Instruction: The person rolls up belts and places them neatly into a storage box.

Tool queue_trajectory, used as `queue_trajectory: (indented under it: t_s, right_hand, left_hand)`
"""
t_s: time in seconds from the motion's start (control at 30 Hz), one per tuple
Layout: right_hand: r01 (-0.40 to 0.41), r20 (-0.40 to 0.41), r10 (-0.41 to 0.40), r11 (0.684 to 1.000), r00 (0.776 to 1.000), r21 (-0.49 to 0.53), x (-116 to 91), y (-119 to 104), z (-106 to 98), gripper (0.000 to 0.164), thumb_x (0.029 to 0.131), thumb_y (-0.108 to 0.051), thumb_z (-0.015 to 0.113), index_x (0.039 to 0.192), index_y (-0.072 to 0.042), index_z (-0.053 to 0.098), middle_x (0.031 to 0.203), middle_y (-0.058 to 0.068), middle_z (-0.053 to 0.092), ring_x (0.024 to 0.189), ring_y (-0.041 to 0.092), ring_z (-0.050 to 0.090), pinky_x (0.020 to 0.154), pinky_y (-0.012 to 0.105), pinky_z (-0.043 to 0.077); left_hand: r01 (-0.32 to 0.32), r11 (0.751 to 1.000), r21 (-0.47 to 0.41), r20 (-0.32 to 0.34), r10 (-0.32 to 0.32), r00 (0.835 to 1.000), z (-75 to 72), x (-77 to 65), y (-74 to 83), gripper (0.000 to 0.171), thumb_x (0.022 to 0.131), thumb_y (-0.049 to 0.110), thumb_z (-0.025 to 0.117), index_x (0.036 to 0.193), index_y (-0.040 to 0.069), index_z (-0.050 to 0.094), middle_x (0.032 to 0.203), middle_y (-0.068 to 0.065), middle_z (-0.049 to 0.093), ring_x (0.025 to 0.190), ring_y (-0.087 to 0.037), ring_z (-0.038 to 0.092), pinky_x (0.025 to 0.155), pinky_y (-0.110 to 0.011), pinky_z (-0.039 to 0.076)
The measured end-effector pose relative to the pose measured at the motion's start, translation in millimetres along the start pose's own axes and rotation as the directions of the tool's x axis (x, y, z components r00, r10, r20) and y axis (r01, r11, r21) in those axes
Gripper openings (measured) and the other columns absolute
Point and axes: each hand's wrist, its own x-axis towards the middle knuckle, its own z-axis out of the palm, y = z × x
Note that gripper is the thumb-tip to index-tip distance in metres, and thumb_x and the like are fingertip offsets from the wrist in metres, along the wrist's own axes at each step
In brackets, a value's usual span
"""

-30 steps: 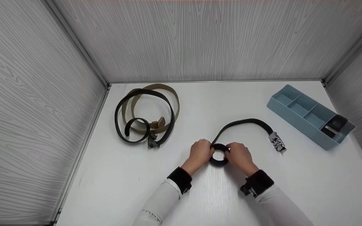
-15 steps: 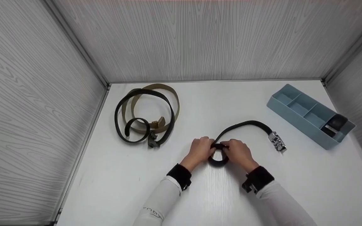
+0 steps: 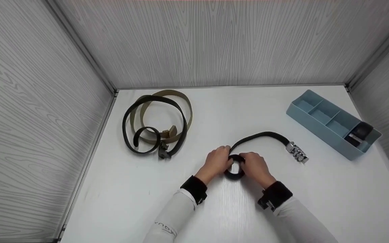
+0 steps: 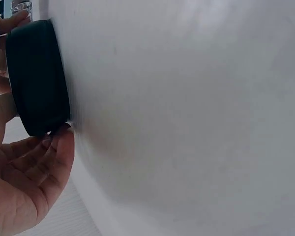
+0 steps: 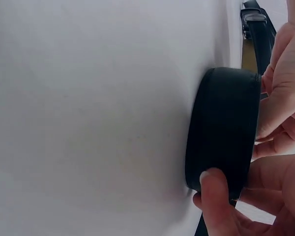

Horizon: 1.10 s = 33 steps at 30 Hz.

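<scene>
A black leather belt [image 3: 265, 134] lies partly rolled in front of the person, its coil [image 3: 234, 176] standing on edge on the table. From the coil a loose length curves away to the right, ending in a silver buckle [image 3: 296, 152]. The left hand [image 3: 217, 160] grips the coil's left side, thumb inside the ring and fingers curled outside. On the opposite side the right hand [image 3: 256, 167] pinches the coil. The right wrist view shows a right-hand fingertip [image 5: 214, 179] pressed on the coil's smooth outer face.
At the left, a black belt [image 3: 180, 145] with a dark buckle overlaps a tan belt [image 3: 191, 113]. A blue divided tray [image 3: 322, 130] stands at the back right, with a rolled black belt [image 3: 362, 131] in its near compartment. Wood-grain panels border the white table [image 3: 120, 202].
Both hands stay on the coil with small finger shifts. The belt's loose length has sunk a little toward the person, and the silver buckle has slid slightly left.
</scene>
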Motion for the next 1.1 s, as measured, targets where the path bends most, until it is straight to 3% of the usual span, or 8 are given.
queue_trajectory:
  t_s: [0.17, 0.33, 0.5, 0.57, 0.7, 0.9, 1.0, 1.1]
  right_hand:
    - [0.052, 0.009, -0.052, 0.999, 0.999, 0.009, 4, 5, 0, 0.016, 0.085, 0.000, 0.066, 0.097, -0.008, 0.073, 0.082, 0.008, 0.066, 0.072, 0.025, 0.058, 0.064, 0.045, 0.048]
    - [-0.054, 0.043, 0.051, 0.995, 0.998, 0.085, -1, 5, -2, 0.017, 0.089, -0.010, 0.067, 0.103, 0.000, 0.069, 0.088, 0.011, 0.066, 0.076, 0.026, 0.059, 0.069, 0.044, 0.048]
    - [-0.122, 0.052, 0.118, 0.988, 0.992, 0.091, -6, 1, -4, 0.011, 0.086, -0.007, 0.067, 0.088, 0.003, 0.066, 0.079, 0.012, 0.064, 0.072, 0.026, 0.058, 0.065, 0.042, 0.048]
    - [-0.109, 0.053, 0.105, 0.991, 0.993, 0.073, -5, 0, -3, 0.006, 0.085, -0.002, 0.065, 0.080, 0.000, 0.064, 0.074, 0.010, 0.062, 0.069, 0.024, 0.057, 0.063, 0.040, 0.048]
    - [-0.041, 0.059, 0.039, 0.999, 0.998, 0.031, 0, -1, -4, 0.014, 0.084, 0.004, 0.063, 0.073, -0.005, 0.061, 0.068, 0.005, 0.057, 0.065, 0.022, 0.053, 0.060, 0.038, 0.046]
    - [0.056, 0.074, -0.061, 0.996, 0.995, 0.067, 6, 6, -4, 0.012, 0.084, 0.004, 0.065, 0.090, -0.004, 0.072, 0.073, 0.006, 0.058, 0.067, 0.021, 0.052, 0.063, 0.037, 0.045]
    - [0.021, 0.099, -0.035, 0.990, 0.994, 0.138, 6, 11, -5, 0.010, 0.087, -0.001, 0.068, 0.096, -0.003, 0.073, 0.074, 0.004, 0.060, 0.066, 0.018, 0.052, 0.063, 0.035, 0.044]
    - [-0.064, 0.139, 0.038, 0.980, 0.990, 0.187, 1, 14, -6, 0.010, 0.090, -0.008, 0.068, 0.096, -0.001, 0.072, 0.070, 0.002, 0.059, 0.063, 0.015, 0.053, 0.060, 0.032, 0.043]
  left_hand:
    - [-0.007, 0.999, 0.031, -0.004, 0.007, 1.000, -1.2, 2.0, 0.6, 0.018, 0.085, 0.023, 0.071, 0.095, 0.011, 0.063, 0.085, -0.006, 0.066, 0.076, -0.025, 0.065, 0.060, -0.039, 0.050]
    - [0.029, 0.998, 0.057, -0.053, -0.026, 0.998, 1.1, 0.3, 2.1, 0.016, 0.083, 0.022, 0.072, 0.090, 0.012, 0.062, 0.081, -0.006, 0.066, 0.071, -0.027, 0.066, 0.057, -0.039, 0.050]
    - [0.036, 0.999, 0.035, -0.078, -0.033, 0.996, 2.6, -0.4, 1.2, 0.016, 0.081, 0.021, 0.072, 0.088, 0.011, 0.061, 0.080, -0.006, 0.067, 0.071, -0.027, 0.066, 0.058, -0.040, 0.050]
    - [0.022, 1.000, 0.015, -0.060, -0.021, 0.998, 1.7, 0.0, 0.2, 0.015, 0.082, 0.020, 0.072, 0.090, 0.011, 0.063, 0.081, -0.005, 0.067, 0.072, -0.026, 0.067, 0.058, -0.039, 0.050]
    - [-0.006, 0.999, -0.040, -0.001, 0.006, 1.000, -1.9, 2.0, -3.0, 0.011, 0.087, 0.021, 0.071, 0.088, 0.012, 0.065, 0.080, -0.002, 0.068, 0.073, -0.021, 0.065, 0.061, -0.035, 0.049]
    - [-0.020, 0.999, -0.024, 0.039, 0.021, 0.999, -6.3, 3.8, -3.9, 0.011, 0.087, 0.023, 0.072, 0.079, 0.016, 0.070, 0.073, 0.003, 0.066, 0.066, -0.017, 0.061, 0.058, -0.032, 0.047]
    - [-0.021, 0.999, 0.039, 0.015, 0.021, 1.000, -5.5, 3.1, -0.9, 0.009, 0.086, 0.022, 0.071, 0.078, 0.017, 0.073, 0.076, 0.001, 0.069, 0.066, -0.019, 0.063, 0.056, -0.033, 0.048]
    - [-0.009, 0.997, 0.071, -0.021, 0.011, 1.000, -3.6, 1.9, 2.4, 0.009, 0.084, 0.020, 0.071, 0.078, 0.015, 0.073, 0.078, -0.002, 0.071, 0.067, -0.023, 0.066, 0.056, -0.035, 0.049]
